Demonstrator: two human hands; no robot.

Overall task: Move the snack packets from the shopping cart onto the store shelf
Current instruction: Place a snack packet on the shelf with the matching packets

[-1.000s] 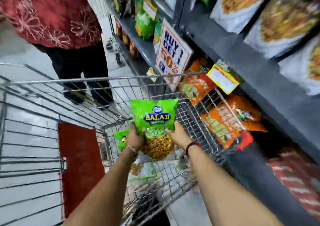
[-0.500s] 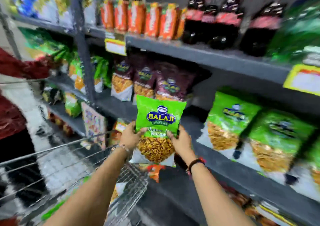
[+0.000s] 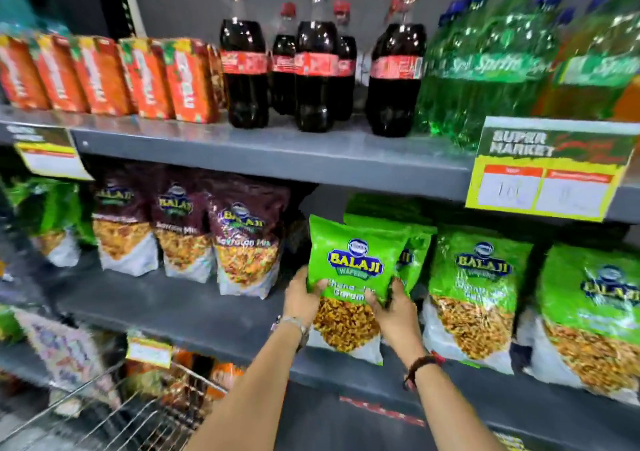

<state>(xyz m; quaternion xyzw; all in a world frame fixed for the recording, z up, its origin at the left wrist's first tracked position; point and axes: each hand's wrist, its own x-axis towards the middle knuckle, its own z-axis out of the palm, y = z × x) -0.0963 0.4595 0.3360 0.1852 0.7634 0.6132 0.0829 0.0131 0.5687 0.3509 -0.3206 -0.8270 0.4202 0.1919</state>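
1. Nearest, at the bottom left, the wire shopping cart (image 3: pixel 114 412) now shows only a corner; a second ago it filled the view, so the person has turned from it to the shelves.
2. Both forearms reach forward. The left hand (image 3: pixel 302 295) and the right hand (image 3: pixel 393 307) each have their fingers closed on the lower sides of one green snack packet (image 3: pixel 353 270).
3. That packet, lifted clear of the cart a moment ago, now stands upright on the middle store shelf (image 3: pixel 194 315), its base at the front edge, touching a matching green packet (image 3: pixel 414 253) just behind it on the right.
4. Maroon packets (image 3: pixel 242 239) stand to the left, more green ones to the right.
5. Farther up, cola bottles (image 3: pixel 313 63) line the top shelf.
6. I judge the placing nearly done; only the release remains.
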